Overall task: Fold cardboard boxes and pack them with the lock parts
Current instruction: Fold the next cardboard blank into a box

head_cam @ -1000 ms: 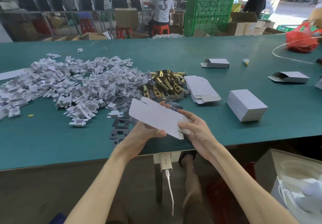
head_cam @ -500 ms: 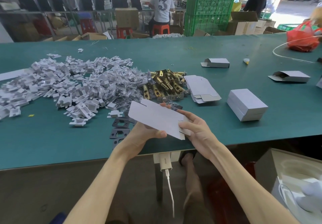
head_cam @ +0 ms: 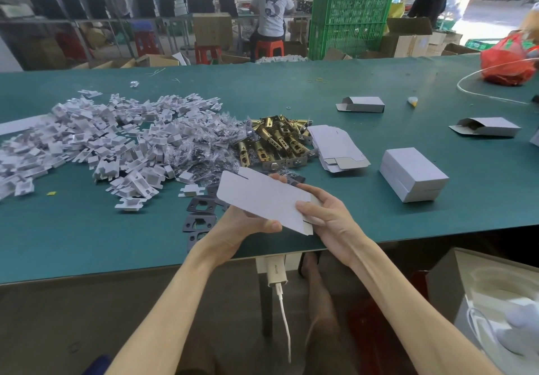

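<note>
While left hand [head_cam: 242, 224] and right hand [head_cam: 331, 214] pinch one flat blank [head_cam: 262, 197], two open boxes [head_cam: 361, 104] lie beyond

My flat carton [head_cam: 264, 199] hides the fingers of my left hand [head_cam: 240, 226]; at two o'clock, the edge crops a red bag [head_cam: 507, 62].

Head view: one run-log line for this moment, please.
left hand: grips flat box | right hand: grips flat box | state: unfolded

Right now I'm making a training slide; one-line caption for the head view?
Left hand and right hand hold a flat cardboard blank over the green table, near brass lock parts.
</note>
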Demonstrator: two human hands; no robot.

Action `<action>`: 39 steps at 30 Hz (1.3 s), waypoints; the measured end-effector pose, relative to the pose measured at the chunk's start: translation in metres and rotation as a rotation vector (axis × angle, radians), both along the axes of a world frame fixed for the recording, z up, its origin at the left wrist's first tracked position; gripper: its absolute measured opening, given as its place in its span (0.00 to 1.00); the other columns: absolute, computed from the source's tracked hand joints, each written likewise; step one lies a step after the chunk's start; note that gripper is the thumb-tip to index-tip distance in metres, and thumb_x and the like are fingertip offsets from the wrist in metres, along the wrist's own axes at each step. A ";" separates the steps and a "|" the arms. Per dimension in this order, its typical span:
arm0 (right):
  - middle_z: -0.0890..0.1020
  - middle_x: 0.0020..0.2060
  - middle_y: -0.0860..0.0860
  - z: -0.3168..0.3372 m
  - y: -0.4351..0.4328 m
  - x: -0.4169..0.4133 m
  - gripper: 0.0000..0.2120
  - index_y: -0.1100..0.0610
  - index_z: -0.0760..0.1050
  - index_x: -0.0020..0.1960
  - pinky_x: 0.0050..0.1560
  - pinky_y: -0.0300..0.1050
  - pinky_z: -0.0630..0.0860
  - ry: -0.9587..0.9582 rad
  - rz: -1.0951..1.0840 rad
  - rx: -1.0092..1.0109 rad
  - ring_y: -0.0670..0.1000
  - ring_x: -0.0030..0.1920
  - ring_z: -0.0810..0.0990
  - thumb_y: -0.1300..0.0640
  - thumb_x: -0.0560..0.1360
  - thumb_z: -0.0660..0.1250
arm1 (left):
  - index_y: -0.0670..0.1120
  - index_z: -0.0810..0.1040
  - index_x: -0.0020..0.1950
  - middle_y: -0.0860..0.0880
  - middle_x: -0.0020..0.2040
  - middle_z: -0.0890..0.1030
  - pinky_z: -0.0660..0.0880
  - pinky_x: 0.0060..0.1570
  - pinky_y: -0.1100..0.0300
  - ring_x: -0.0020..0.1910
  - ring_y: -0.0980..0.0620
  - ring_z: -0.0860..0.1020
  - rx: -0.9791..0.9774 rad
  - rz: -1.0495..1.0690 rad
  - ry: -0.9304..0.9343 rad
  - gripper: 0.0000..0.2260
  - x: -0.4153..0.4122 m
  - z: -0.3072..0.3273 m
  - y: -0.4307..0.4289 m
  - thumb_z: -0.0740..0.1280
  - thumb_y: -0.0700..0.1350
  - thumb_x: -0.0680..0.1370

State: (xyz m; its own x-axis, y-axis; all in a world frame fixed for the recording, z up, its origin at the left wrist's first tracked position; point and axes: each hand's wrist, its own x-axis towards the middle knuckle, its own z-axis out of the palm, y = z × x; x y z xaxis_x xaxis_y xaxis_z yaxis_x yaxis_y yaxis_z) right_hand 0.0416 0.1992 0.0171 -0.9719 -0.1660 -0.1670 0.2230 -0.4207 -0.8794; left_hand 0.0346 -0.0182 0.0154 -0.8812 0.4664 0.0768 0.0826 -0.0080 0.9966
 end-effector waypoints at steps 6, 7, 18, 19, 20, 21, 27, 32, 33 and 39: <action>0.82 0.62 0.57 -0.002 -0.001 0.000 0.23 0.56 0.77 0.67 0.47 0.46 0.81 0.009 -0.011 0.019 0.56 0.59 0.81 0.62 0.73 0.73 | 0.51 0.70 0.77 0.48 0.73 0.77 0.68 0.73 0.47 0.74 0.49 0.73 0.044 0.001 -0.047 0.37 -0.001 -0.003 -0.005 0.80 0.51 0.71; 0.82 0.62 0.57 -0.002 -0.001 0.000 0.23 0.56 0.77 0.67 0.48 0.46 0.81 0.010 -0.010 0.026 0.57 0.60 0.81 0.62 0.73 0.72 | 0.50 0.69 0.77 0.48 0.73 0.77 0.68 0.73 0.46 0.74 0.48 0.73 0.044 -0.001 -0.057 0.36 -0.002 -0.004 -0.006 0.79 0.49 0.72; 0.84 0.60 0.56 -0.006 0.003 -0.002 0.23 0.59 0.76 0.68 0.51 0.45 0.82 0.027 0.016 -0.033 0.55 0.59 0.83 0.68 0.74 0.70 | 0.50 0.69 0.77 0.46 0.73 0.77 0.68 0.74 0.42 0.75 0.45 0.72 0.071 -0.047 -0.101 0.41 -0.004 -0.006 -0.004 0.83 0.48 0.68; 0.84 0.60 0.56 -0.006 0.003 -0.002 0.23 0.59 0.76 0.68 0.51 0.46 0.82 0.028 0.012 -0.039 0.56 0.60 0.83 0.68 0.74 0.71 | 0.50 0.69 0.77 0.46 0.73 0.77 0.67 0.75 0.42 0.75 0.45 0.72 0.077 -0.049 -0.107 0.41 -0.004 -0.006 -0.004 0.83 0.49 0.68; 0.84 0.60 0.56 -0.007 0.003 -0.003 0.23 0.59 0.76 0.68 0.52 0.46 0.82 0.028 0.009 -0.047 0.57 0.61 0.82 0.69 0.74 0.71 | 0.50 0.69 0.77 0.46 0.73 0.77 0.67 0.75 0.43 0.74 0.46 0.73 0.089 -0.046 -0.116 0.41 -0.005 -0.007 -0.003 0.83 0.50 0.68; 0.83 0.60 0.57 -0.009 0.003 -0.004 0.23 0.60 0.76 0.68 0.52 0.46 0.82 0.027 0.008 -0.057 0.57 0.62 0.82 0.69 0.74 0.71 | 0.50 0.70 0.77 0.47 0.73 0.78 0.67 0.75 0.45 0.74 0.46 0.73 0.104 -0.041 -0.126 0.40 -0.006 -0.010 -0.003 0.83 0.50 0.68; 0.85 0.58 0.56 -0.009 0.004 -0.006 0.23 0.60 0.76 0.68 0.47 0.44 0.83 0.017 0.010 -0.091 0.55 0.58 0.84 0.70 0.74 0.71 | 0.48 0.70 0.76 0.49 0.71 0.80 0.75 0.68 0.59 0.72 0.50 0.76 0.088 -0.017 -0.140 0.35 -0.010 -0.014 -0.003 0.80 0.48 0.72; 0.85 0.56 0.55 -0.010 0.005 -0.006 0.23 0.60 0.76 0.68 0.45 0.43 0.83 0.015 0.014 -0.115 0.54 0.56 0.85 0.69 0.74 0.70 | 0.49 0.71 0.76 0.49 0.71 0.79 0.76 0.65 0.62 0.72 0.50 0.75 0.095 -0.020 -0.109 0.32 -0.009 -0.014 -0.001 0.79 0.44 0.74; 0.85 0.57 0.55 -0.010 0.005 -0.006 0.23 0.59 0.76 0.68 0.45 0.43 0.83 0.016 0.016 -0.117 0.54 0.56 0.85 0.69 0.74 0.71 | 0.49 0.71 0.76 0.48 0.72 0.78 0.75 0.68 0.57 0.72 0.49 0.75 0.100 -0.027 -0.106 0.33 -0.010 -0.014 -0.001 0.79 0.45 0.74; 0.85 0.56 0.56 -0.011 0.002 -0.004 0.25 0.57 0.77 0.65 0.42 0.43 0.83 0.057 -0.025 -0.018 0.54 0.55 0.85 0.60 0.68 0.76 | 0.49 0.71 0.76 0.46 0.71 0.78 0.74 0.71 0.49 0.72 0.46 0.75 0.088 -0.027 -0.087 0.32 -0.008 -0.013 -0.001 0.79 0.48 0.74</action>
